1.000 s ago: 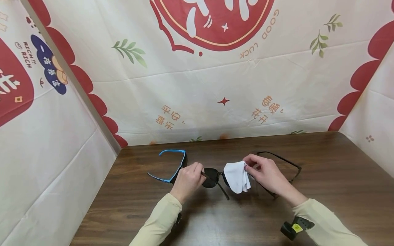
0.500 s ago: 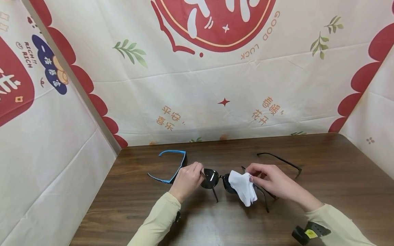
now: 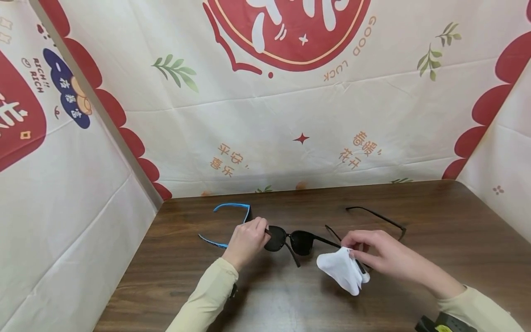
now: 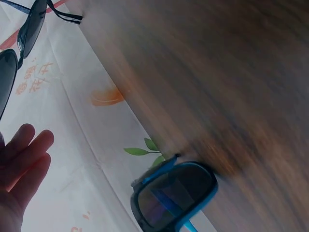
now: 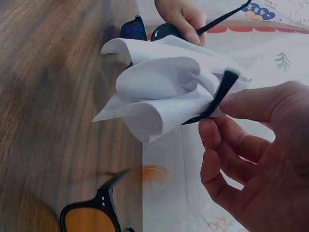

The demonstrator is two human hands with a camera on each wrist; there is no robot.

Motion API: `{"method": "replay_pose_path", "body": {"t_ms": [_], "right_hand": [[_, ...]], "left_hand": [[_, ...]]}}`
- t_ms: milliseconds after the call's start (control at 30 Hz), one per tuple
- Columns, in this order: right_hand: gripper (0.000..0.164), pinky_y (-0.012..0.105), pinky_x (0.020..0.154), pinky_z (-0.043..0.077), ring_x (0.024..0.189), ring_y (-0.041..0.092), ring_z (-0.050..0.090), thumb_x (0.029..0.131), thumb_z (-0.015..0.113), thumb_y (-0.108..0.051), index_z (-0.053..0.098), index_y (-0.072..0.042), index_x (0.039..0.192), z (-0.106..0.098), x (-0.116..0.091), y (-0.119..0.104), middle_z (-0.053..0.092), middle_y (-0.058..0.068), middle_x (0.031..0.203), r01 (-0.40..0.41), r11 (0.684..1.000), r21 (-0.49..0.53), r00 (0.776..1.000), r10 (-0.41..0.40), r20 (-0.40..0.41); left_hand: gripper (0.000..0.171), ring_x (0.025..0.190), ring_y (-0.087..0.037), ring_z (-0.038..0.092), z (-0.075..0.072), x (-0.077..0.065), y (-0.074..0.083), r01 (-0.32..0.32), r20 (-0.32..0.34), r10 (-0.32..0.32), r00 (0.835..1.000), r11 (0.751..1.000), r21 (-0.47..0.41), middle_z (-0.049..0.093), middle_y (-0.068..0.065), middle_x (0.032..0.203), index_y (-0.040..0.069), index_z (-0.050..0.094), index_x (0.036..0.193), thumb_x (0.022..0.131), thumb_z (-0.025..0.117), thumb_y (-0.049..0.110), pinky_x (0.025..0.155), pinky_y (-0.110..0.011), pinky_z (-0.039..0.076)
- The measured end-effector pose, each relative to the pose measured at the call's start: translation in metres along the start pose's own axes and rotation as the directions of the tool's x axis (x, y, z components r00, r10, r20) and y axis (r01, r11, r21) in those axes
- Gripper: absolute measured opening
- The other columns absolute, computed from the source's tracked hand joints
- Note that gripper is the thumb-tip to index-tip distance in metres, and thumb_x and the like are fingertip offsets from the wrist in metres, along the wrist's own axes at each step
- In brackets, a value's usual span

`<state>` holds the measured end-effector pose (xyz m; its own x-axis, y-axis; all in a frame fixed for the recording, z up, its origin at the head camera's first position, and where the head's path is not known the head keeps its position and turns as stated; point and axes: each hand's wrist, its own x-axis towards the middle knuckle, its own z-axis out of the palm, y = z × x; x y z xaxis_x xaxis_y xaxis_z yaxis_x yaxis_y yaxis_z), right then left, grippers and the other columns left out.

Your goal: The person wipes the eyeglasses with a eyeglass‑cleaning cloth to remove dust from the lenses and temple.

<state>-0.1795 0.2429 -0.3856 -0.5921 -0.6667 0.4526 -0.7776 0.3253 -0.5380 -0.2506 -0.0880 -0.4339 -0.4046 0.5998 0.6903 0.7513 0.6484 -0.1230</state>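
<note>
Left hand (image 3: 246,241) grips sunglasses (image 3: 301,243); right hand (image 3: 383,252), well apart, pinches cloth (image 3: 341,269).

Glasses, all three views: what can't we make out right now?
- Head: most of the front of the blue glasses, behind the left grip.
- Head: how the cloth meets the arm of the sunglasses, hidden by folds and the right grip.
- Left wrist: where the left grip holds the sunglasses, past the left edge.
- Right wrist: part of the sunglasses, behind the cloth.
- Right wrist: rest of the orange-lensed glasses, below the bottom edge.
</note>
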Motion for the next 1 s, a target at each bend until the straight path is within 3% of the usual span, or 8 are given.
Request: {"method": "replay_pose_path", "body": {"t_ms": [467, 667, 867, 1000], "right_hand": [[0.034, 0.016, 0.053, 0.044, 0.066, 0.002, 0.054, 0.083, 0.067, 0.009, 0.061, -0.019, 0.101, -0.004, -0.004, -0.011, 0.06, -0.01, 0.084, 0.025, 1.0, 0.0, 1.0, -0.025, -0.007], [0.024, 0.023, 0.056, 0.049, 0.068, 0.005, 0.058, 0.087, 0.064, 0.007, 0.062, -0.015, 0.097, 0.007, 0.017, -0.027, 0.061, -0.009, 0.082, -0.121, 0.992, 0.036, 0.988, 0.124, -0.092], [0.017, 0.026, 0.062, 0.051, 0.072, 0.007, 0.059, 0.085, 0.064, 0.005, 0.062, -0.009, 0.094, 0.03, 0.044, -0.038, 0.062, -0.006, 0.081, -0.316, 0.945, 0.084, 0.931, 0.326, -0.163], [0.012, 0.027, 0.064, 0.051, 0.073, 0.008, 0.059, 0.087, 0.064, 0.001, 0.062, -0.007, 0.095, 0.044, 0.056, -0.036, 0.062, -0.005, 0.082, -0.333, 0.937, 0.106, 0.922, 0.347, -0.171]], "left_hand": [[0.015, 0.049, -0.011, 0.053, 0.0, -0.003, -0.008, 0.092, 0.047, -0.095, 0.994, 0.994, 0.062, 0.054, -0.001, 0.067, 0.007, 0.054, 0.079, 0.081, 0.069, 0.005, 0.042, -0.026, 0.043], [0.015, 0.049, -0.01, 0.054, 0.001, 0.0, -0.002, 0.086, 0.019, -0.087, 0.996, 0.995, 0.044, 0.054, -0.001, 0.065, 0.007, 0.055, 0.078, 0.08, 0.069, 0.004, 0.042, -0.025, 0.043], [0.013, 0.048, -0.013, 0.055, 0.005, 0.005, 0.009, 0.066, -0.02, -0.065, 0.998, 0.996, 0.062, 0.055, -0.001, 0.064, 0.008, 0.055, 0.075, 0.079, 0.068, 0.006, 0.042, -0.027, 0.044], [0.013, 0.047, -0.011, 0.053, 0.005, 0.01, 0.017, 0.06, -0.03, -0.059, 0.998, 0.997, 0.041, 0.054, 0.0, 0.063, 0.009, 0.056, 0.075, 0.078, 0.069, 0.006, 0.042, -0.025, 0.041]]}}
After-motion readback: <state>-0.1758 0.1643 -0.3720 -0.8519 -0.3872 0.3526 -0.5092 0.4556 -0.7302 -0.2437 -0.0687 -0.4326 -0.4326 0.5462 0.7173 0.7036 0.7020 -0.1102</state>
